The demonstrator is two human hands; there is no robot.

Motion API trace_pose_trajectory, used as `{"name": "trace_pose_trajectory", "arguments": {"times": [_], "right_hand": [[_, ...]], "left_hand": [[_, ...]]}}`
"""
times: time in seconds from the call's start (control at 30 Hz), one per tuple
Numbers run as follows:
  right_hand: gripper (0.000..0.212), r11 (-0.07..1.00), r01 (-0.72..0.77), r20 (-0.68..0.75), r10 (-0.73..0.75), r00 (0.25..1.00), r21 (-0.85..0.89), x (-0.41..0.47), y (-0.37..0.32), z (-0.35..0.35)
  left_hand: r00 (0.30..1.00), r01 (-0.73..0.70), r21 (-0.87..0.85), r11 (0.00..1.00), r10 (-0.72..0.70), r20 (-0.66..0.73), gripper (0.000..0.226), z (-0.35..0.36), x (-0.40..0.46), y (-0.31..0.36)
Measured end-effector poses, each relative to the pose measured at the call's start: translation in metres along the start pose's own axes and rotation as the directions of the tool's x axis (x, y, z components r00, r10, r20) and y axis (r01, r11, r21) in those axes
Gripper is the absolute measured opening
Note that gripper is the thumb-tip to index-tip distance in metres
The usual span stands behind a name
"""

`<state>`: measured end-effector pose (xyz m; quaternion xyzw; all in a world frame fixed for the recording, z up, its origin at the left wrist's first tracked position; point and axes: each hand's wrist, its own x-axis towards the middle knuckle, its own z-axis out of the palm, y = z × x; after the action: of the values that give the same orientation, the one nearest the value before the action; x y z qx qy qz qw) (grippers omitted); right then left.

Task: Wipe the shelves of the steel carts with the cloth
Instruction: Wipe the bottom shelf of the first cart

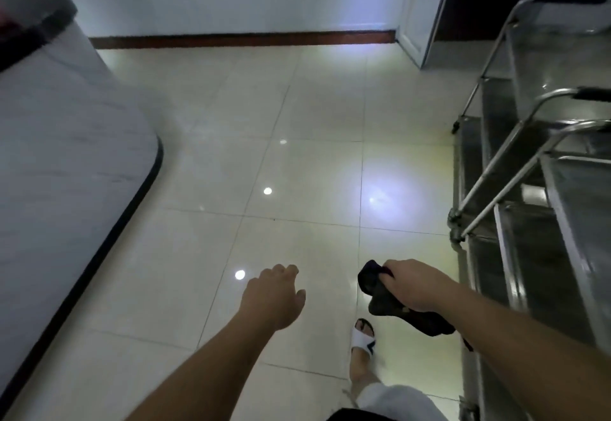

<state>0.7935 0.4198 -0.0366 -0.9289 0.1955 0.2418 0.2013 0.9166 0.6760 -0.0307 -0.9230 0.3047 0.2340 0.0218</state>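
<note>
A dark crumpled cloth (380,301) hangs from my right hand (413,285), which grips it above the floor at the lower right. My left hand (274,295) is held out beside it, empty, with the fingers loosely curled and apart. Two steel carts stand along the right edge: the nearer cart (542,239) with tiered shelves and a tubular handle, and the farther cart (515,67) behind it. Both hands are left of the carts and touch neither.
A grey-topped counter (66,163) with a dark rounded edge fills the left side. Glossy cream floor tiles (297,156) lie between counter and carts. A white wall with a brown skirting board (241,39) is ahead. My foot in a white slipper (363,338) is below the cloth.
</note>
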Motion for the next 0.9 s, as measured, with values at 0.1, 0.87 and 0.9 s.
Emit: {"name": "trace_pose_trajectory", "arguments": {"times": [0.1,0.87,0.9], "right_hand": [[0.034,0.999,-0.041,-0.020,0.041,0.999,0.010,0.044,0.029,-0.032],[0.024,0.812,-0.493,-0.033,0.528,0.849,0.312,0.280,0.163,-0.216],[0.024,0.778,-0.515,-0.018,0.558,0.830,0.359,0.283,0.164,-0.216]], "left_hand": [[0.998,-0.055,0.031,0.998,0.055,0.003,0.055,-0.032,0.068,0.023],[0.854,-0.518,0.283,0.807,0.470,0.223,0.051,-0.218,0.509,0.150],[0.833,-0.551,0.298,0.780,0.496,0.244,0.051,-0.225,0.526,0.158]]}}
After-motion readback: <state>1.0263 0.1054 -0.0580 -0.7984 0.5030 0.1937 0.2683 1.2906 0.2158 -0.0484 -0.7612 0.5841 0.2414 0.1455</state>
